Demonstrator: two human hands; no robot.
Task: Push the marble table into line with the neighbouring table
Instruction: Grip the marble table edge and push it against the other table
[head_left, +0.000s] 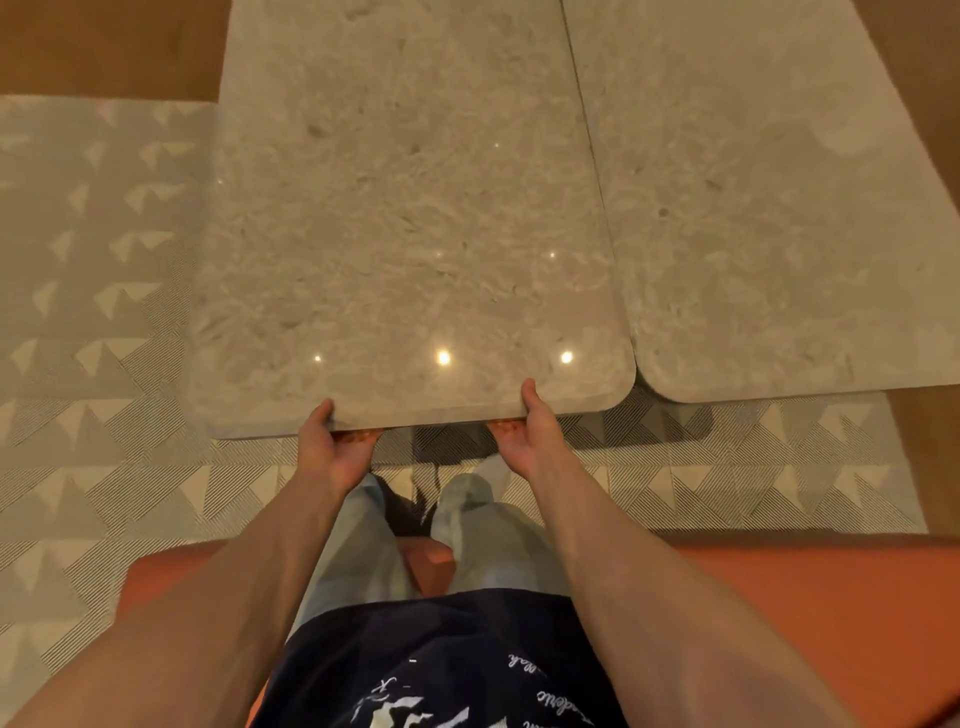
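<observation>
Marble table (410, 223), polished speckled beige slab, rounded corners, sits on patterned rug (93, 364), right edge just beside neighbouring table (769, 208), near edge sticking out past it. Left hand (332, 447) and right hand (530, 431) grip near edge, thumbs on top, fingers curled under.

Patterned rug (104, 467) on wood floor (104, 47), orange seat (779, 597).

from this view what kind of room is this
Most likely a living room or lounge. Two low marble tables, the marble table and the neighbouring table, stand side by side on a patterned rug over wood flooring, and the person sits on an orange seat.
</observation>
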